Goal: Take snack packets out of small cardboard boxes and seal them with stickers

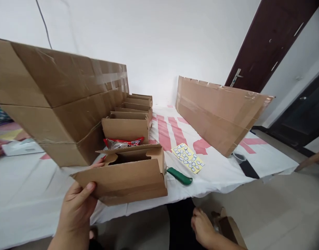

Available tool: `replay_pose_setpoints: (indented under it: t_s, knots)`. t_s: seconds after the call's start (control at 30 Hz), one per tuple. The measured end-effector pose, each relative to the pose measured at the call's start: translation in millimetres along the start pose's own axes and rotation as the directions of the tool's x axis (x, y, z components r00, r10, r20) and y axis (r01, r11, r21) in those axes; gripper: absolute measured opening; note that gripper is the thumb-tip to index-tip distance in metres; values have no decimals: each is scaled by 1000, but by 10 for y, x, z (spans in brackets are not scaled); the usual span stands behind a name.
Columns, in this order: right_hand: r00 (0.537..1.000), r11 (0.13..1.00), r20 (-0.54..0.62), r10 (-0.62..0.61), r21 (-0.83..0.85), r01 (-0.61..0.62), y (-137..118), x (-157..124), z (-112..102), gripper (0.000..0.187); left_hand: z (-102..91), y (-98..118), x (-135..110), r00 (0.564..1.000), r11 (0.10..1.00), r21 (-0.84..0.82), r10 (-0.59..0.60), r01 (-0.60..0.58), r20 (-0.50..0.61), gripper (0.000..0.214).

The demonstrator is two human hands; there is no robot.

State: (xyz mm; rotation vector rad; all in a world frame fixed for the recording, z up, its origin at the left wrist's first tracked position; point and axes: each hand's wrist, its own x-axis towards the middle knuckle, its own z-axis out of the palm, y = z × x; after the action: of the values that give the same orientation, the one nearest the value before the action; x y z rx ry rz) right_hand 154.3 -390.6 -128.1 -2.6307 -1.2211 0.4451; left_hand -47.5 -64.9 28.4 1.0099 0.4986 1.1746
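My left hand (80, 205) grips the left end of a small open-topped cardboard box (128, 182), thumb on its near wall and fingers behind. The box rests at the table's front edge; its inside is dark and mostly hidden. Below the table edge, my right hand (202, 225) is closed near my dark-clothed leg. Whatever it may hold is hidden. Beside the box's right end lies a green-handled cutter (180, 176). A yellow sheet of small white stickers (188, 158) lies just beyond it. Behind the box, a red-edged plastic packet (124, 142) is partly visible.
Several open cardboard boxes (125, 129) stand in a row behind, along a tall cardboard wall (71, 104). A cardboard panel (214, 111) stands at right, with a tape roll (239, 157) by its foot. Another cardboard box (231, 229) is on the floor.
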Motion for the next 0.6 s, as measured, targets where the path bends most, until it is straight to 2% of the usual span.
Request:
replay_pose_setpoints:
  t_s: [0.07, 0.17, 0.27, 0.37, 0.43, 0.5, 0.57, 0.6]
  knots:
    - [996, 996, 13, 85, -9, -85, 184, 58, 108, 31, 9, 6, 0, 1000, 1000, 8, -15, 15, 5, 52]
    - [995, 995, 21, 98, 3, -98, 294, 150, 169, 40, 8, 10, 1, 999, 1000, 22, -13, 12, 33, 48]
    - [997, 999, 64, 35, 7, -36, 277, 148, 236, 45, -7, 4, 9, 999, 999, 34, -6, 4, 36, 47]
    - [988, 999, 147, -38, 16, 36, 262, 19, 325, 50, -39, -8, 29, 1000, 999, 42, -4, 3, 22, 52]
    - [983, 996, 160, -86, 31, 82, 260, -89, 320, 48, -63, -13, 40, 1000, 999, 45, -7, 6, 15, 53]
    - [977, 978, 108, -184, 119, 171, 224, -152, 208, 30, -77, -14, 44, 1000, 998, 56, -8, 7, 18, 53]
    - [957, 913, -32, -289, 294, 285, 114, -130, -16, 12, -76, -12, 39, 1000, 997, 74, -5, 3, 28, 51]
    - [943, 858, -123, -310, 392, 333, 28, -84, -158, 17, -71, -11, 35, 999, 996, 86, -5, 2, 34, 50]
